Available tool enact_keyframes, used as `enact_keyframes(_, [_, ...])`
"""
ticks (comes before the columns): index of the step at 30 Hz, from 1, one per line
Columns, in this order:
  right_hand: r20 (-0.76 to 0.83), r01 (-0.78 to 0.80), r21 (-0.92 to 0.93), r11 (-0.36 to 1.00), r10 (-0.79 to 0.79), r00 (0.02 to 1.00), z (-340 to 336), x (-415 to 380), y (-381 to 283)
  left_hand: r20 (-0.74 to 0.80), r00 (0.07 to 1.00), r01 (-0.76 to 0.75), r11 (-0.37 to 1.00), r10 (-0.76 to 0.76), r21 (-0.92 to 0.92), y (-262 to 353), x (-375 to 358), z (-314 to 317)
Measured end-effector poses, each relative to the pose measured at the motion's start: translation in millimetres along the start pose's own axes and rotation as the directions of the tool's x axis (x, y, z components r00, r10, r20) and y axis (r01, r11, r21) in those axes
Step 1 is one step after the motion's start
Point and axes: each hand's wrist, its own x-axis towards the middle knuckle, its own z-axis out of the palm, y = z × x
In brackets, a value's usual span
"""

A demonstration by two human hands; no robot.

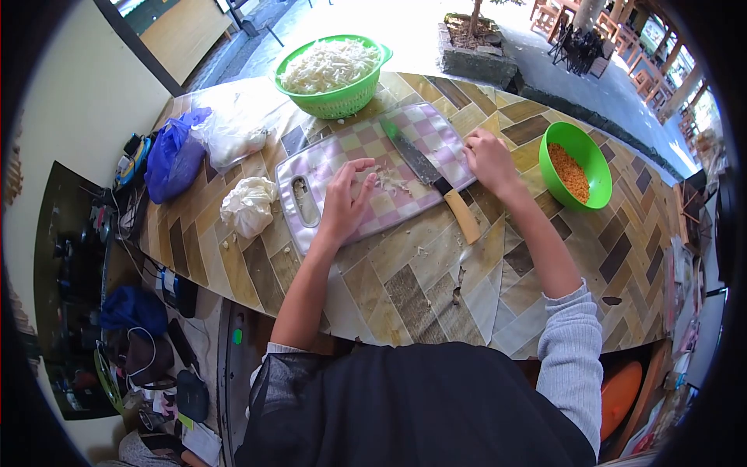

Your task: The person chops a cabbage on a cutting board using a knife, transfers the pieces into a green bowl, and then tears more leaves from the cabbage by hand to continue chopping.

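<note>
A pink-and-cream checkered cutting board (pixel 311 163) lies on the table with pale shredded scraps (pixel 393 180) on it. My left hand (pixel 348 198) is over the board's left half, thumb and fingers apart, holding nothing. My right hand (pixel 490 159) is at the board's right edge with its fingers curled together; whatever is between the fingertips is hidden. Between the hands lies a knife (pixel 420 163), its blade on the board and its wooden handle sticking out past the near edge toward me.
Behind the board stands a green colander (pixel 334 101) heaped with white shreds (pixel 331 66). A green bowl (pixel 599 175) of orange crumbs (pixel 568 171) is at the right. Left are a crumpled white bag (pixel 249 206), a clear plastic bag (pixel 233 136) and a blue bag (pixel 175 159) on the patterned tabletop (pixel 389 288).
</note>
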Motion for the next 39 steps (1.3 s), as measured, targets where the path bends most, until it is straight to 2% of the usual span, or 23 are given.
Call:
enact_keyframes(1, [0.036,-0.008,0.024,1.000,0.007,0.999,-3,2,-5,0.003,1.000,0.015,1.000,-0.015,0.006,1,0,-1])
enact_keyframes(4, [-0.204,0.084,0.150,0.985,-0.053,0.978,5,-2,-15,-0.010,1.000,-0.014,0.996,0.015,0.092,-2,-1,-2])
enact_keyframes(7, [-0.137,0.028,0.090,0.996,-0.015,0.990,0,-1,-27,-0.010,1.000,-0.027,0.982,0.029,0.188,-6,-2,-4])
enact_keyframes(10, [0.079,-0.052,0.221,0.974,0.035,0.996,-16,-6,-47,-0.007,0.999,-0.030,0.959,0.033,0.280,-10,-2,-6])
enact_keyframes(13, [0.179,0.005,0.204,0.979,-0.043,0.983,-14,-24,-60,0.039,0.999,0.000,0.923,-0.016,0.384,-3,-4,-8])
enact_keyframes(14, [0.128,0.040,0.211,0.977,-0.068,0.989,-9,-28,-59,0.061,0.997,0.013,0.908,-0.043,0.419,1,-4,-8])
enact_keyframes(16, [0.026,0.107,0.219,0.970,-0.116,0.993,3,-33,-56,0.085,0.996,-0.052,0.866,0.012,0.497,5,-7,-7])
enact_keyframes(17, [0.039,0.098,0.272,0.957,-0.113,0.993,5,-34,-53,0.101,0.994,-0.086,0.842,0.037,0.533,6,-9,-6])
enact_keyframes(19, [0.058,0.078,0.373,0.925,-0.107,0.993,-1,-35,-51,0.128,0.992,-0.084,0.848,0.019,0.524,7,-9,-6])
enact_keyframes(22, [-0.066,0.145,0.350,0.926,-0.130,0.989,-5,-38,-45,0.138,0.990,-0.086,0.853,0.016,0.515,6,-10,-5])
enact_keyframes(26, [-0.117,0.099,0.417,0.904,-0.055,0.992,-16,-46,-41,0.092,0.995,-0.073,0.853,0.029,0.517,-2,-9,-3])
enact_keyframes(28, [-0.166,0.111,0.476,0.873,-0.035,0.986,-14,-54,-39,0.116,0.993,-0.032,0.854,-0.033,0.520,3,-9,-5])
enact_keyframes(32, [-0.111,0.114,0.478,0.871,-0.069,0.991,8,-66,-40,0.143,0.984,0.022,0.862,-0.109,0.507,8,-8,-5])
enact_keyframes(38, [-0.230,0.216,0.495,0.842,-0.112,0.967,35,-74,-69,-0.014,1.000,-0.004,0.872,0.012,0.489,-6,-11,7])
enact_keyframes(39, [-0.239,0.217,0.490,0.844,-0.110,0.965,38,-75,-76,0.004,1.000,0.008,0.880,-0.011,0.476,-6,-11,7])
